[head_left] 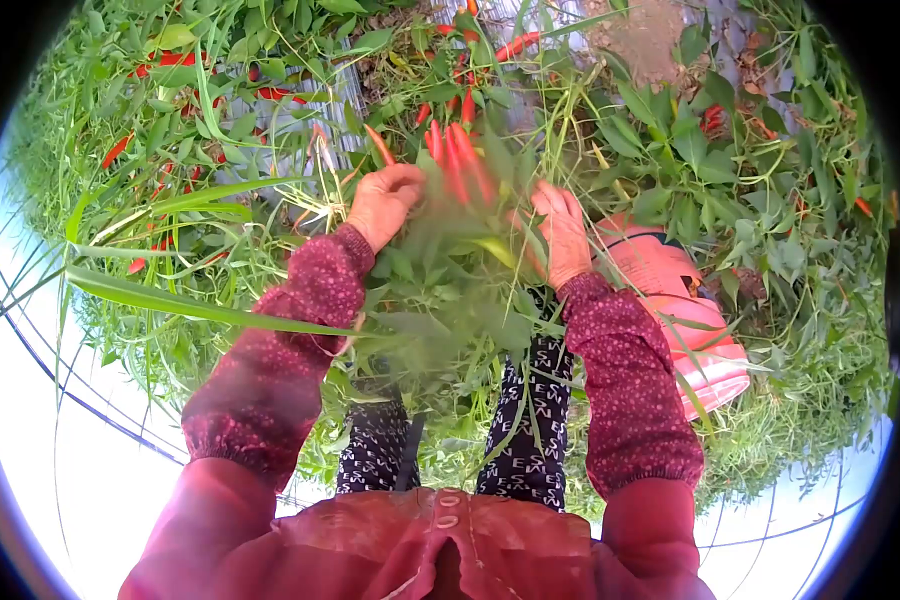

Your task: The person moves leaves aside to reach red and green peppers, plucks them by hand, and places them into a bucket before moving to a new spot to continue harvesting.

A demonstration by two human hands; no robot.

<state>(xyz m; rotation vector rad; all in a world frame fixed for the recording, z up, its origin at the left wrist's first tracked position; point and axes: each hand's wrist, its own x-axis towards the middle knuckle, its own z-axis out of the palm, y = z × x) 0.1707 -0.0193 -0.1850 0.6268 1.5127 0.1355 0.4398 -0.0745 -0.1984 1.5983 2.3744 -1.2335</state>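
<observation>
Several long red chili peppers (460,160) hang among green leaves in front of me, partly blurred. My left hand (384,203) is closed just left of them, its fingers curled; a single orange-red pepper (379,145) rises beside its fingertips, and what the fingers hold is too small to make out. To the right of the cluster, my right hand (562,228) has its fingers bent toward the plant, among thin stems and leaves; anything between them is hidden. A pale green pepper (495,249) lies between my hands, lower down.
A pink-red printed sack (670,290) lies right of my right hand. Dense pepper plants with more red peppers (175,60) spread on both sides. Long grass blades (200,308) cross my left forearm. Silvery ground sheeting (330,110) shows between the plants.
</observation>
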